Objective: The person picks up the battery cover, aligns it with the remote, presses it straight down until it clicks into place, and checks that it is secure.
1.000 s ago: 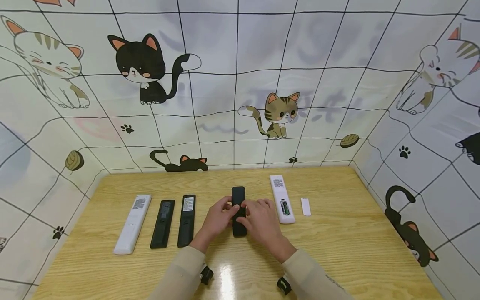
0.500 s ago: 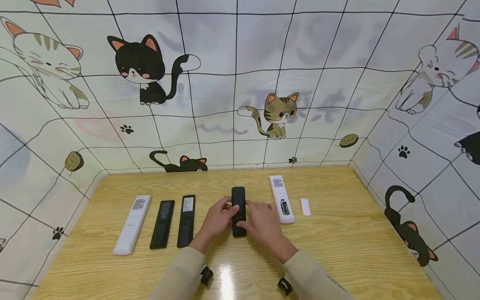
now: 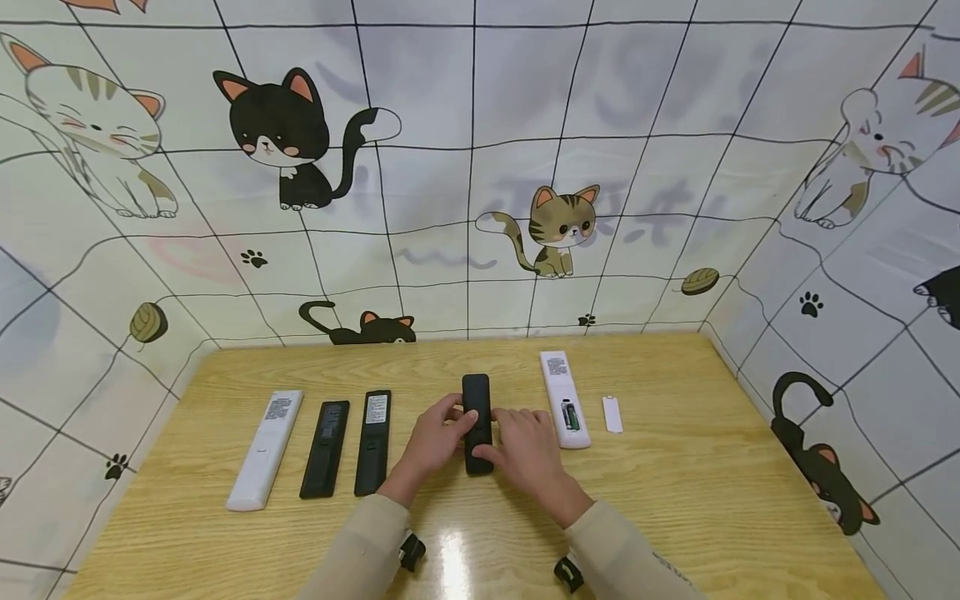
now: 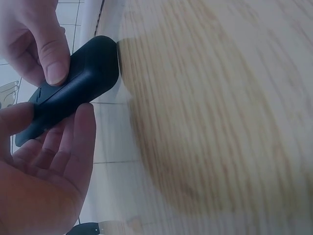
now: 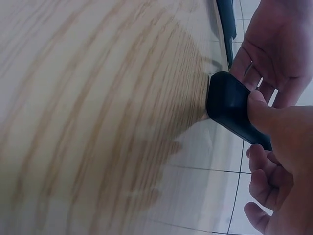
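Observation:
A black remote control (image 3: 477, 454) is between both hands at the middle of the table, its long side pointing away from me. My left hand (image 3: 433, 437) grips its left side, thumb over the upper face and fingers under it, as the left wrist view shows. My right hand (image 3: 529, 450) holds the near right part, thumb on the face and fingertips by the right edge. In the right wrist view the remote's rounded near end (image 5: 226, 98) sits close to the tabletop. The remote's underside is hidden.
On the left lie a white remote (image 3: 264, 454) and two black remotes, one plain (image 3: 324, 454) and one with a white label (image 3: 373, 446). To the right are a white remote (image 3: 560, 387) with its battery bay uncovered and a small white cover (image 3: 612, 414). Cat-patterned cloth walls surround the wooden table (image 3: 712, 500).
My right fingers have drawn back from the black remote's upper face to its right edge, while the right thumb stays near its lower part. The left hand keeps its grip.

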### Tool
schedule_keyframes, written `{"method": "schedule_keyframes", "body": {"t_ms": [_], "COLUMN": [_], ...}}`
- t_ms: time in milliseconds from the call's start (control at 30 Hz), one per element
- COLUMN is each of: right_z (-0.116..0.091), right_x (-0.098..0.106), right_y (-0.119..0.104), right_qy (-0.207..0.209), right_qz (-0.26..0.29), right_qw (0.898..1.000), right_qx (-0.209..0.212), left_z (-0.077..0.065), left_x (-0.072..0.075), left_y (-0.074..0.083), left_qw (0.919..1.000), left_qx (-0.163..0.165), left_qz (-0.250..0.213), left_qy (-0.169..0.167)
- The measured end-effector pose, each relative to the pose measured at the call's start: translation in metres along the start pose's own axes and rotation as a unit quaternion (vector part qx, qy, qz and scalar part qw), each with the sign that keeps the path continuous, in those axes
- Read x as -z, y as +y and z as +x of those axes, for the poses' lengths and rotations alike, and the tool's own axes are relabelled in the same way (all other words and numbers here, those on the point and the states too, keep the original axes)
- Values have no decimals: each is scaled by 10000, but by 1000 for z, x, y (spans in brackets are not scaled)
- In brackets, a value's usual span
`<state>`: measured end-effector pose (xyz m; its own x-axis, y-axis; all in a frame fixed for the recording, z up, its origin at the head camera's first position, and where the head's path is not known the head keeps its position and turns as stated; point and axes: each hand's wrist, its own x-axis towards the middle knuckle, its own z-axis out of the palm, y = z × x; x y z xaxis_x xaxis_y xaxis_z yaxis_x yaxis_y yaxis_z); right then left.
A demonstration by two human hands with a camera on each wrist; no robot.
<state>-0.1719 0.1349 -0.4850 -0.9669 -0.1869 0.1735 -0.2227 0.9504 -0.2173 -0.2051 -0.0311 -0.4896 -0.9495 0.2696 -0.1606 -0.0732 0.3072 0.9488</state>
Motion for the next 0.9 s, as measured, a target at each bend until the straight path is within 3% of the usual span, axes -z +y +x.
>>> {"method": "schedule_keyframes", "body": {"t_ms": [267,900], "right_z": [3,5], "right_x": [1,0], "right_y": [-1,-1], "right_qy": [-337,-421], "right_qz": [210,333], "right_qw": [9991,9985], "right_qx": [-175,-109], "left_z": [1,1], "left_x": [1,2], "left_y": [-1,0], "left_qw": [10000,10000], "left_qx": [3,-11], "left_qz": [-11,1], "left_qy": [-38,-1]}}
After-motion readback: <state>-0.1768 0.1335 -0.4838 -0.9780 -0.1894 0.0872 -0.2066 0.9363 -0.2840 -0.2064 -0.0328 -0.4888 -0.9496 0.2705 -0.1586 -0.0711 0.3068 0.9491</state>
